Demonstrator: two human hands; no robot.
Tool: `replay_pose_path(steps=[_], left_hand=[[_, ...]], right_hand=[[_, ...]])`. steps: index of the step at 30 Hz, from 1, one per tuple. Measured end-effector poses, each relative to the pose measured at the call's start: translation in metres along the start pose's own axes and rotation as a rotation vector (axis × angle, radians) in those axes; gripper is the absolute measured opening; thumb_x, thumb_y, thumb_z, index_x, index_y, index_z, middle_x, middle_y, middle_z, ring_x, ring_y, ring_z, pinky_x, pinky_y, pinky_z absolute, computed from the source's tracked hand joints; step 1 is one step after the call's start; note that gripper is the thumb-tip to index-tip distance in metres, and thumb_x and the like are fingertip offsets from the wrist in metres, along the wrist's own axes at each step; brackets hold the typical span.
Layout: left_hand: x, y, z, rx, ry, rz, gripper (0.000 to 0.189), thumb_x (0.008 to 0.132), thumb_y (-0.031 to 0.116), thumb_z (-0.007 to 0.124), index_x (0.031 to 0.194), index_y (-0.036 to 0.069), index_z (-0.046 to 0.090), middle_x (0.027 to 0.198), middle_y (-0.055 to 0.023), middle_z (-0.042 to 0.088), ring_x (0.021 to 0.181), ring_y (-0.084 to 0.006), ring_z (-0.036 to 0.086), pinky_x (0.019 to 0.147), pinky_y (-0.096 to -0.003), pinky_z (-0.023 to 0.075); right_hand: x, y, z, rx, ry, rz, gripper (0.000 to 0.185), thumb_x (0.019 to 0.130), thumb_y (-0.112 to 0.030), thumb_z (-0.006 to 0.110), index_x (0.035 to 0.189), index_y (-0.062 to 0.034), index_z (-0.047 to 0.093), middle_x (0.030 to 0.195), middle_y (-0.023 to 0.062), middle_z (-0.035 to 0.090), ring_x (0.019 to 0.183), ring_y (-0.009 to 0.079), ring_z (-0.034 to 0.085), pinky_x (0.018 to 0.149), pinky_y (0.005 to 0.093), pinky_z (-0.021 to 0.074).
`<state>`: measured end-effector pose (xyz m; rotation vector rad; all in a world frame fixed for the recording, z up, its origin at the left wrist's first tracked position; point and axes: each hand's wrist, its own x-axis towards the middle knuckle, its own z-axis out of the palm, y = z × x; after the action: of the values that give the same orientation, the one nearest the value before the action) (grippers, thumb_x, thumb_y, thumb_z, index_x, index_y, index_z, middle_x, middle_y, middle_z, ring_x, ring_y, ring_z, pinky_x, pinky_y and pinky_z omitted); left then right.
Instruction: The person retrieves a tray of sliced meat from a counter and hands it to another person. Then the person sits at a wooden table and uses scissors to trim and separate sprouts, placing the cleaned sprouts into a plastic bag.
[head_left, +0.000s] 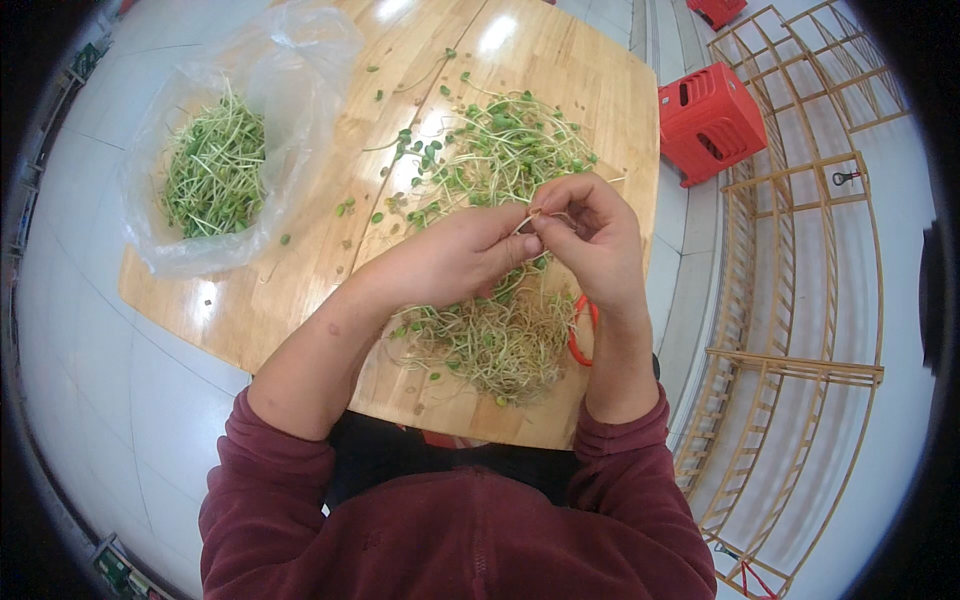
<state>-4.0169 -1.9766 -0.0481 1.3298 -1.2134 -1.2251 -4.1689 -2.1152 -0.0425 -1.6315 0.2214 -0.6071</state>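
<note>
My left hand (480, 251) and my right hand (592, 232) meet over the table, both pinching a thin pale sprout stem (527, 223) between thumbs and fingers. Beyond them lies a loose pile of green-leaved sprouts (517, 142). Nearer my body is a tangled heap of pale stems and brownish roots (502, 349). An orange-red handle (576, 352), perhaps of scissors, shows partly beside that heap, under my right forearm. At the left, a clear plastic bag (300, 97) stands open with a mound of sprouts (217, 169) in it.
The wooden table (300, 300) has stray leaves and seed hulls scattered over it. A red plastic stool (712, 124) stands past its right edge, with wooden racks (802, 360) along the wall farther right. Part of another red stool (718, 9) shows at the top right.
</note>
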Motion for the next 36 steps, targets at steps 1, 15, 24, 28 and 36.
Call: replay_pose_path(steps=[1, 15, 24, 28, 36], left_hand=[[0.002, -0.004, -0.004, -0.028, -0.016, -0.009, 0.030, 0.109, 0.033, 0.052, 0.116, 0.004, 0.059, 0.080, -0.0023, 0.059, 0.068, -0.0118, 0.059, 0.061, -0.0292, 0.0501], [0.009, -0.012, -0.046, -0.724, 0.405, 0.205, 0.027, 0.110, 0.033, 0.048, 0.093, 0.012, 0.050, 0.071, 0.0056, 0.034, 0.064, -0.0088, 0.040, 0.061, -0.0265, 0.0412], [0.010, -0.017, -0.038, -0.849, 0.368, 0.176, 0.024, 0.110, 0.029, 0.049, 0.103, 0.008, 0.058, 0.075, 0.0034, 0.049, 0.071, -0.0115, 0.054, 0.073, -0.0287, 0.0532], [0.014, -0.019, -0.023, -0.851, 0.329, 0.164, 0.030, 0.111, 0.030, 0.047, 0.113, 0.002, 0.059, 0.098, -0.0079, 0.067, 0.094, -0.0193, 0.067, 0.092, -0.0374, 0.0576], [0.007, -0.005, -0.017, -0.878, 0.352, 0.158, 0.035, 0.112, 0.032, 0.043, 0.120, 0.001, 0.059, 0.109, -0.0116, 0.069, 0.108, -0.0223, 0.068, 0.095, -0.0367, 0.0552]], right_hand=[[0.001, -0.002, -0.002, -0.030, -0.008, -0.039, 0.020, 0.093, 0.004, 0.065, 0.111, -0.0009, 0.061, 0.110, 0.0082, 0.066, 0.095, 0.0116, 0.063, 0.083, 0.0268, 0.0519], [0.069, 0.057, -0.060, -1.204, 0.389, -0.122, 0.034, 0.088, -0.030, 0.075, 0.109, -0.0027, 0.076, 0.095, 0.0163, 0.072, 0.077, 0.0220, 0.064, 0.075, 0.0342, 0.0526], [0.036, -0.005, -0.013, -0.346, 0.620, 0.081, 0.014, 0.093, -0.012, 0.074, 0.100, 0.0009, 0.075, 0.085, -0.0009, 0.069, 0.075, 0.0059, 0.056, 0.067, 0.0227, 0.0453], [0.011, 0.002, 0.017, -0.399, 0.510, -0.079, 0.009, 0.088, -0.007, 0.076, 0.095, -0.0010, 0.075, 0.082, 0.0017, 0.065, 0.067, 0.0089, 0.051, 0.062, 0.0251, 0.0418], [0.001, 0.001, 0.046, -0.639, 0.259, -0.123, 0.008, 0.087, -0.005, 0.077, 0.091, -0.0002, 0.072, 0.080, -0.0008, 0.058, 0.064, 0.0048, 0.047, 0.057, 0.0232, 0.0360]])
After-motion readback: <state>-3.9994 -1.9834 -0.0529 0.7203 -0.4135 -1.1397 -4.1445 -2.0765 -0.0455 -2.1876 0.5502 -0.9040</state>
